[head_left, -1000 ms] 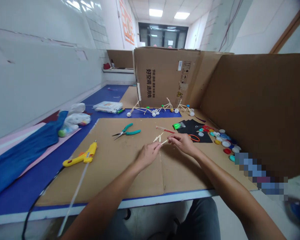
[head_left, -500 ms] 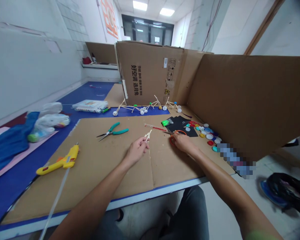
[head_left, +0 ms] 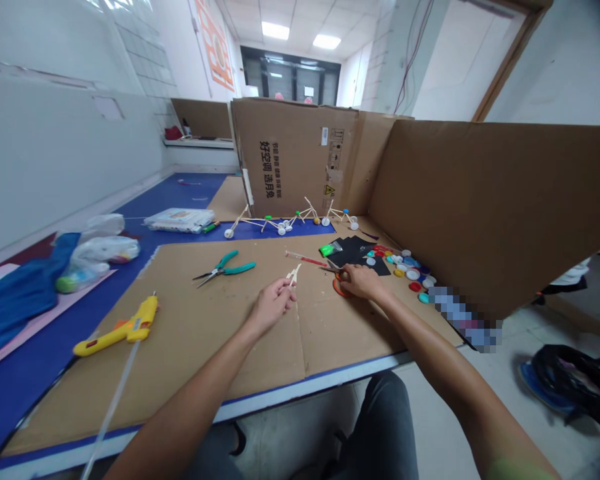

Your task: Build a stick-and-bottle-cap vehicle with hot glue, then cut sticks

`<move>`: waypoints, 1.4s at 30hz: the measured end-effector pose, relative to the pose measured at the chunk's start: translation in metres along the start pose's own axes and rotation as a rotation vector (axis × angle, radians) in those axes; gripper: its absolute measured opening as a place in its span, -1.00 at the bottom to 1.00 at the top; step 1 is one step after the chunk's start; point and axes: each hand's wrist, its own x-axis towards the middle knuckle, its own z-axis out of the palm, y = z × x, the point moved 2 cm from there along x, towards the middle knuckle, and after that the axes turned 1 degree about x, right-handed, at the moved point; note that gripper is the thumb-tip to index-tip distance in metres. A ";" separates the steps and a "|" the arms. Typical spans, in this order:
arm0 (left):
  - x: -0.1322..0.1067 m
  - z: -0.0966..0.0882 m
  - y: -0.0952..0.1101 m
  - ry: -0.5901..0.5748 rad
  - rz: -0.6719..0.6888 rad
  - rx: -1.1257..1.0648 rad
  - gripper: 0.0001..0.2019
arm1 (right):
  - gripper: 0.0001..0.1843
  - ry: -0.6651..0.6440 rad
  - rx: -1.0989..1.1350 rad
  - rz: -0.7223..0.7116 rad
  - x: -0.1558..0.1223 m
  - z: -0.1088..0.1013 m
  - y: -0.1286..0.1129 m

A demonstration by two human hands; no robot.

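Observation:
My left hand is closed in a pinch on a small frame of thin wooden sticks, held just above the cardboard sheet. My right hand rests to the right of it, fingers curled over the orange-handled scissors that lie on the cardboard. A red-and-white stick lies just beyond both hands.
Teal pliers lie left of the hands, a yellow glue gun nearer the left edge. Coloured bottle caps and black paper sit at the right by tall cardboard walls. Stick models stand before a box.
My right hand let go of the stick frame and moved right onto the scissors. My left hand kept the sticks. The view swung to the right.

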 end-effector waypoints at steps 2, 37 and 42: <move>0.001 0.000 0.000 -0.002 -0.018 -0.034 -0.69 | -0.67 0.017 -0.002 0.014 0.004 0.003 0.000; 0.010 -0.010 0.016 -0.077 0.216 0.537 -0.67 | -0.43 0.004 1.736 -0.146 0.024 0.022 -0.080; 0.008 -0.018 0.012 0.007 0.245 0.550 -0.73 | -0.44 0.014 1.763 -0.149 0.021 0.022 -0.083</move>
